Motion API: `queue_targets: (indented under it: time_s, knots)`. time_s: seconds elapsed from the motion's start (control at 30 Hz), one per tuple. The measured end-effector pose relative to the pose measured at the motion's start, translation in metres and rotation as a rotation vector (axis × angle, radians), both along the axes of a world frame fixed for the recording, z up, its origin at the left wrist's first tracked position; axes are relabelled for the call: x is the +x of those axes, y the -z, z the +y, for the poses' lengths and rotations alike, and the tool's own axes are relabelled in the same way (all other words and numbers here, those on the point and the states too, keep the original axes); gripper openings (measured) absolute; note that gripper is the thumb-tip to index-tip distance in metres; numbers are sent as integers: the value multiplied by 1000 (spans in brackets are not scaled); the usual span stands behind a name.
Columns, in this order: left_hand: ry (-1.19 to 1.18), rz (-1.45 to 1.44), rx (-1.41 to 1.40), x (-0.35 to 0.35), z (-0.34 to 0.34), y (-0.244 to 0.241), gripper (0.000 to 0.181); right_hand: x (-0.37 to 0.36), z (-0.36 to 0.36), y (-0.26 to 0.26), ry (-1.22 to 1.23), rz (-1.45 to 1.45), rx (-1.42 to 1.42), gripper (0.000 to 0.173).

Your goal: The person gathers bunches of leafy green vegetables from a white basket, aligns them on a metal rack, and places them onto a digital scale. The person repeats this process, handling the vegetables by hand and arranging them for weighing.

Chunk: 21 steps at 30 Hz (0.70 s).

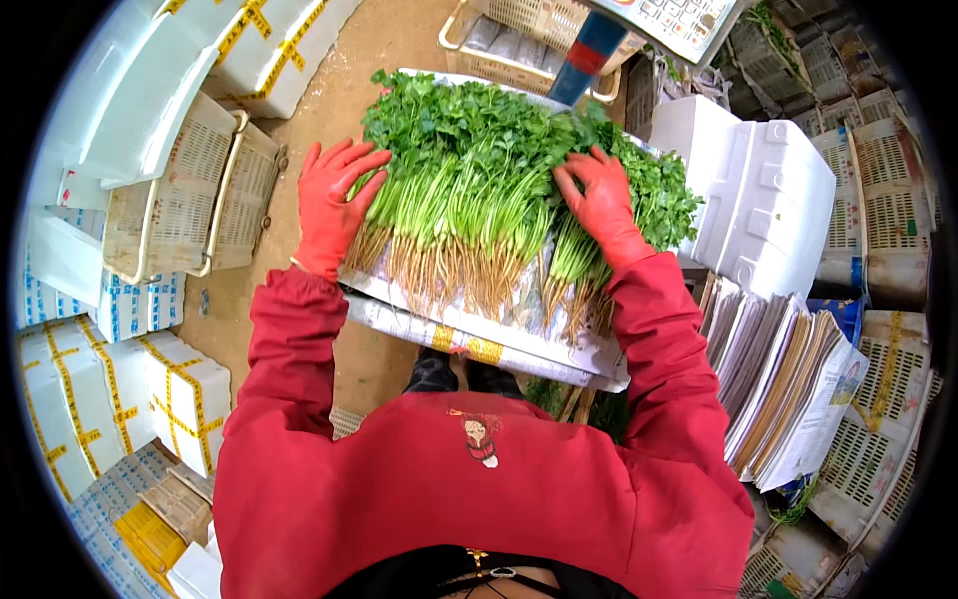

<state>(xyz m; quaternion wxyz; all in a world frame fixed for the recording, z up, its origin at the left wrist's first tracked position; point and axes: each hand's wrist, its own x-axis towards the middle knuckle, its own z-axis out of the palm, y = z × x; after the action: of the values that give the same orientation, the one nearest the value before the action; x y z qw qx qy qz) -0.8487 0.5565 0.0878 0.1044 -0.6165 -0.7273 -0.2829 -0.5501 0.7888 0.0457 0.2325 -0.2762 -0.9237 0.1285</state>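
Note:
Rooted green herbs that look like coriander (471, 202) lie in a wide layer, leaves away from me and pale brown roots towards me. Under them is a paper-covered surface (419, 322) with printed sheets on it. My left hand (333, 198), in an orange-red rubber glove, rests at the left side of the layer with its fingers spread. My right hand (599, 198), gloved the same way, is over the right part, beside a smaller bunch (572, 262) set slightly apart. Its fingertips reach the leaves and nothing shows gripped in it.
A weighing scale with a keypad (677, 22) stands on a post behind the herbs. White foam boxes (763, 202) and stacked paper sheets (778, 382) are at right. Plastic crates (183, 187) and taped foam boxes (179, 404) line the left. Another crate (494, 64) sits beyond.

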Motion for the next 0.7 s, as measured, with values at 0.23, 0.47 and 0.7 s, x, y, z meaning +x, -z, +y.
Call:
queue_targets:
  time_s: [0.23, 0.47, 0.7]
  knots:
    - [152, -204, -202, -38, 43, 83, 60, -100, -43, 0, -184, -169, 6, 32]
    - [169, -252, -160, 6, 58, 58, 56, -55, -39, 35, -22, -101, -111, 29]
    - [-88, -207, -13, -37, -4, 113, 56, -100, -105, 7, -197, 146, 51, 47]
